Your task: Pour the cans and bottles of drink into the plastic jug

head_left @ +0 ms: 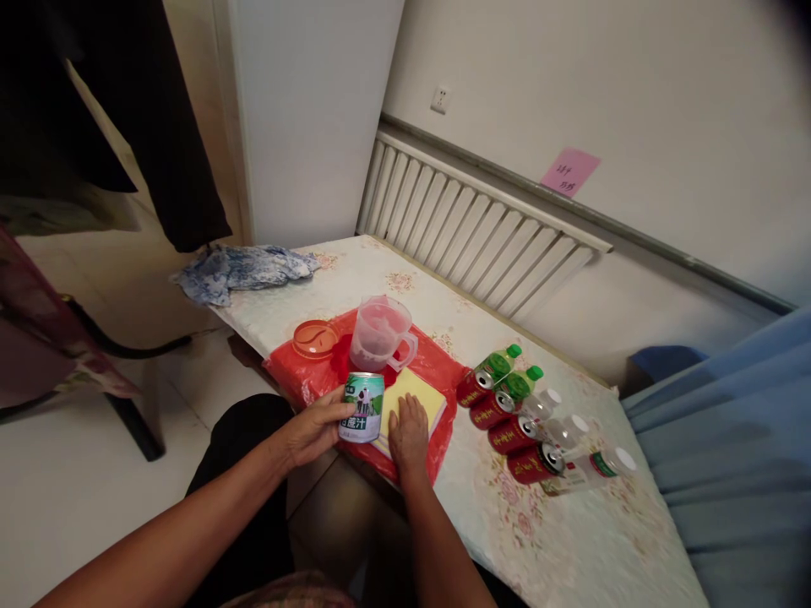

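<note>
My left hand (317,429) grips a green-and-white drink can (362,414) with a printed label, held upright at the near edge of the table. My right hand (409,432) lies with its fingers stretched over a stack of yellow paper (426,397) and holds nothing. The stack rests on a red plastic sheet (437,361), partly hidden behind the can. Just beyond the can stands a translucent plastic jug (373,338) with its handle to the right. A round orange-red lid (315,338) is left of the jug.
Several red drink cans (532,463) stand in a row to the right, beside green-capped bottles (525,382) and clear white-capped bottles (589,469). A blue-and-white cloth (253,270) covers the table's far left corner. A radiator (456,224) runs behind; a blue curtain (741,439) hangs right.
</note>
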Demonstrator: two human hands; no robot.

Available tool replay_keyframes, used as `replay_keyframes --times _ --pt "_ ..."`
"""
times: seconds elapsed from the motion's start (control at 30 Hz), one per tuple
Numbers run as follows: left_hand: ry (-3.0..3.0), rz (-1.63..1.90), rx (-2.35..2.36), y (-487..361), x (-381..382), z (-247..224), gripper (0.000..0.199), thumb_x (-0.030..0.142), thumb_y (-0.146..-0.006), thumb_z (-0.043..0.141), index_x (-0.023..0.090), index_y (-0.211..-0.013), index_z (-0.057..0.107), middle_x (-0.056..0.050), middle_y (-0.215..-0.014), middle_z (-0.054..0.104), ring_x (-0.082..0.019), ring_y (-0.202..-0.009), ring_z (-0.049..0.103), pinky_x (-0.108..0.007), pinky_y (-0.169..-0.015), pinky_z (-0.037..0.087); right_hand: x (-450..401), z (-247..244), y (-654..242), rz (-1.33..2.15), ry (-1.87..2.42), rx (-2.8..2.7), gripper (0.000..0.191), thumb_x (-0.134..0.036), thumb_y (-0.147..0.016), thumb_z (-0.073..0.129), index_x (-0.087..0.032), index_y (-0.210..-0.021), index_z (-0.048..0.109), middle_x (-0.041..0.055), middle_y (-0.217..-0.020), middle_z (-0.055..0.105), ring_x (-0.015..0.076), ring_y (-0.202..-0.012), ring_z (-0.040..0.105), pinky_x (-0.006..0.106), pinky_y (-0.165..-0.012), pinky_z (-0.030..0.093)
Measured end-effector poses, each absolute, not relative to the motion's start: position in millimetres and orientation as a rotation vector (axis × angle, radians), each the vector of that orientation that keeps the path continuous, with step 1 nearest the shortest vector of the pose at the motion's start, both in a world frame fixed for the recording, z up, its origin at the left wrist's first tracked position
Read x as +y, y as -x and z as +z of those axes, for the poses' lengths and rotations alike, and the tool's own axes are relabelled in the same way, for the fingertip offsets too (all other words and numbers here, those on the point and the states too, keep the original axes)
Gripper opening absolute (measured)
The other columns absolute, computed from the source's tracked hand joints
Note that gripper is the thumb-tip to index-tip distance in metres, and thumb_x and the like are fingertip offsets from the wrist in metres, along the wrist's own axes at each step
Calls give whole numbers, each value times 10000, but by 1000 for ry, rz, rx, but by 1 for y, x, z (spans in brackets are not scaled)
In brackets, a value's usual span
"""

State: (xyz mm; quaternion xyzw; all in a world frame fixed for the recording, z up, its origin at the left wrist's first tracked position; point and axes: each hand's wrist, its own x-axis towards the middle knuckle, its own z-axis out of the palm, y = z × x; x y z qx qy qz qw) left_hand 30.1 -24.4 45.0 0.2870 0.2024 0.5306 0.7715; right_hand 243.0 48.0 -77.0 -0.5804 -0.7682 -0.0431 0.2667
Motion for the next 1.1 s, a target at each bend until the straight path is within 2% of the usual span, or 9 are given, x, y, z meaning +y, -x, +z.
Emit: replay_keyframes --times 1.1 --pt "-599 1152 473 -33 -24 49 459 184 -748 805 137 -1185 672 -126 -1136 753 -239 -963 729 -354 -889 561 49 -82 -244 -156 1518 -2058 383 -255 -964 468 -115 -1285 624 171 -1384 600 283 -1340 498 474 -1140 349"
